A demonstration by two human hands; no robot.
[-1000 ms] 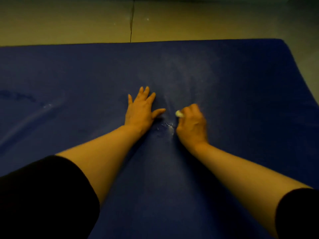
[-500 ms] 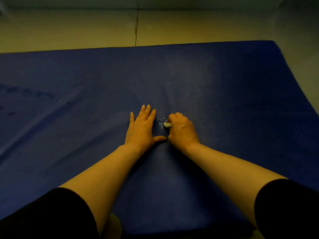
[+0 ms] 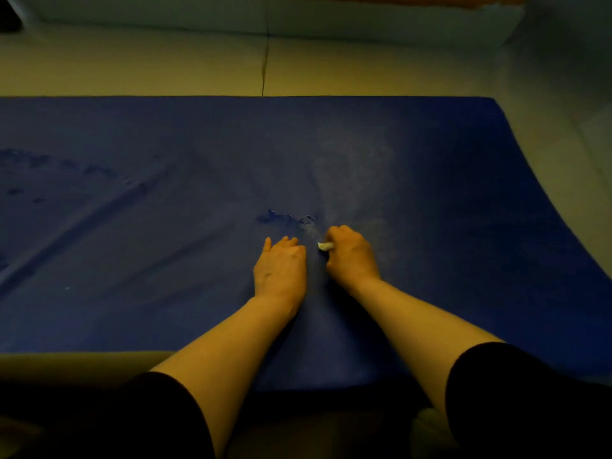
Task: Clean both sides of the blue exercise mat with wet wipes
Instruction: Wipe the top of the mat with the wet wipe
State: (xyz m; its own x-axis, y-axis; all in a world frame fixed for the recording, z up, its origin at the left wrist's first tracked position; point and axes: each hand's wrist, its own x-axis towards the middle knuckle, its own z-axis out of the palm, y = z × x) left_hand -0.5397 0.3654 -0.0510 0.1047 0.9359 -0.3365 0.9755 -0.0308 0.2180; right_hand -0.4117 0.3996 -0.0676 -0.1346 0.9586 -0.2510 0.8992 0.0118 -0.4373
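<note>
The blue exercise mat [image 3: 447, 210] lies flat on the floor and fills most of the view. My right hand [image 3: 351, 255] is curled round a small crumpled white wet wipe [image 3: 325, 246] and presses it on the mat near the middle. My left hand [image 3: 281, 266] rests on the mat just left of it, fingers bent under at the tips. A wet patch [image 3: 286, 218] glistens on the mat just beyond both hands. Paler wiped streaks [image 3: 354, 173] run away from the right hand.
Beige tiled floor [image 3: 198, 67] lies beyond the mat's far edge, with a white wall base [image 3: 331, 24] behind it. The mat's right corner [image 3: 493, 104] curves toward the floor. Damp marks [image 3: 96, 170] show at the mat's left. A pale object [image 3: 430, 422] sits by my right sleeve.
Both hands have drawn back toward me along the mat. The left hand's fingers, spread flat before, are now bent. The wet patch now lies uncovered beyond the hands.
</note>
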